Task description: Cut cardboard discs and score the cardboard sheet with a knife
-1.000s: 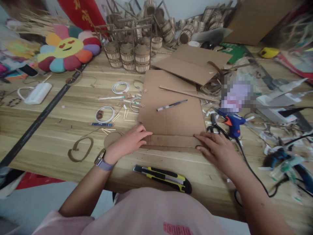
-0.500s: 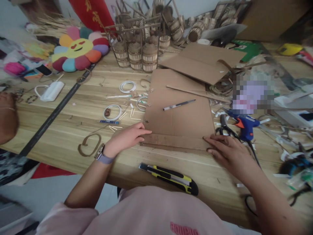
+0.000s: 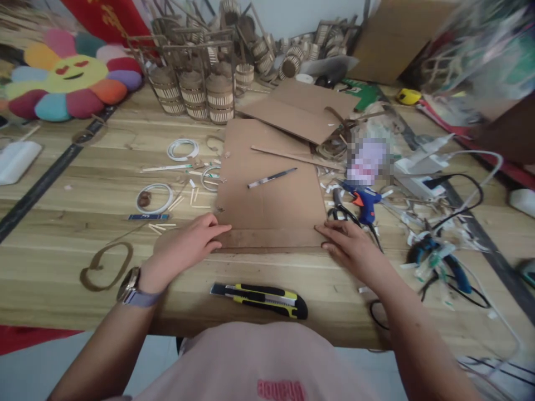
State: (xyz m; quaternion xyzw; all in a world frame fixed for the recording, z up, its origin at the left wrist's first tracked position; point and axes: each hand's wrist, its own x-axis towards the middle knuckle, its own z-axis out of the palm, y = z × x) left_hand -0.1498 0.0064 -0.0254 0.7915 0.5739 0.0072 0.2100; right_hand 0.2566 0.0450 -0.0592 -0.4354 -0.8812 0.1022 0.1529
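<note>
A flat brown strip (image 3: pixel 271 238), apparently cardboard, lies along the near edge of a cardboard sheet (image 3: pixel 246 150). At its left end is my left hand (image 3: pixel 190 242), closed with index finger and thumb on the strip. My right hand (image 3: pixel 353 245) grips the opposite end between thumb and fingers. On the sheet rest a pen (image 3: pixel 271 178) and a thin brown strip (image 3: pixel 288 156). Nearer my body, a yellow and black utility knife (image 3: pixel 261 299) lies on the table, apart from both hands.
To the right are a blue glue gun (image 3: pixel 365 203), pliers (image 3: pixel 453 267), a power strip (image 3: pixel 422 170) and cables. White rings (image 3: pixel 154 199) and small sticks lie left. Behind stand small slatted barrels (image 3: pixel 219 97), more cardboard (image 3: pixel 301 106) and a flower cushion (image 3: pixel 75 78).
The view has swung to the right, so things appear further left. The other person's hand at the left has gone out of view. Both my hands stay at the strip's ends.
</note>
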